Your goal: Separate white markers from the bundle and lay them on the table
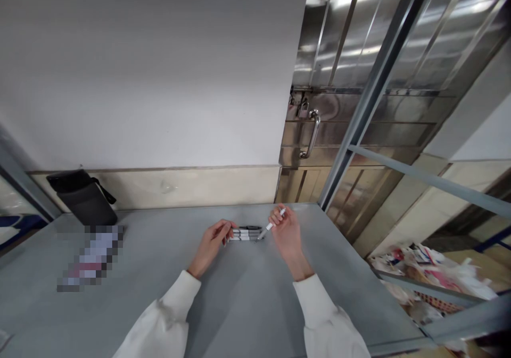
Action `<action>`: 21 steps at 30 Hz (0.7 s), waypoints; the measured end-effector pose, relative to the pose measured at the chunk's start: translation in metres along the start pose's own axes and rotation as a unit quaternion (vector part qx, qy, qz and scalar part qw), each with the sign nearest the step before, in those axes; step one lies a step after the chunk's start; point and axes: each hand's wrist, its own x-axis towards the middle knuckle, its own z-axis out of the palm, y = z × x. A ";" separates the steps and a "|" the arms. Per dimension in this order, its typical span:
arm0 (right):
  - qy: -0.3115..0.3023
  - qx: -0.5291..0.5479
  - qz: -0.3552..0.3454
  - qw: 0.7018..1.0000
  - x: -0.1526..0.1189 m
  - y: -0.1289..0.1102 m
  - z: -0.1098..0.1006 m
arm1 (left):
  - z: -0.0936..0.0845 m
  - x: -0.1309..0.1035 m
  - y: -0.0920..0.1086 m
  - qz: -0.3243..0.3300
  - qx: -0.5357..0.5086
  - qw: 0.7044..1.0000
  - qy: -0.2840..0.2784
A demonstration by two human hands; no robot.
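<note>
Several white and black pens (246, 235) lie side by side on the grey table (159, 294). At their left ends, the fingers of my left hand (213, 243) are curled and closed around the tips of the row. My right hand (286, 235) grips a white pen (271, 225), tilted with its lower end down at the right end of the row. Whether that end touches the other pens I cannot tell.
A black bottle-like case with a strap (85, 196) stands at the back left, with a blurred-out flat item (93, 257) before it. A metal frame post (369, 108) rises at the right. Beyond are a padlocked metal door (335, 134) and plastic bags (439, 273).
</note>
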 end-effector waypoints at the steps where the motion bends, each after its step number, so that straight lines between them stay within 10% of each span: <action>1: 0.002 0.003 0.001 1.000 0.000 0.000 0.000 | 0.000 0.000 0.000 0.000 0.001 1.000 0.000; 21: 0.009 -0.016 0.001 1.000 -0.003 -0.004 -0.001 | 0.000 0.000 0.001 0.000 0.001 1.000 0.003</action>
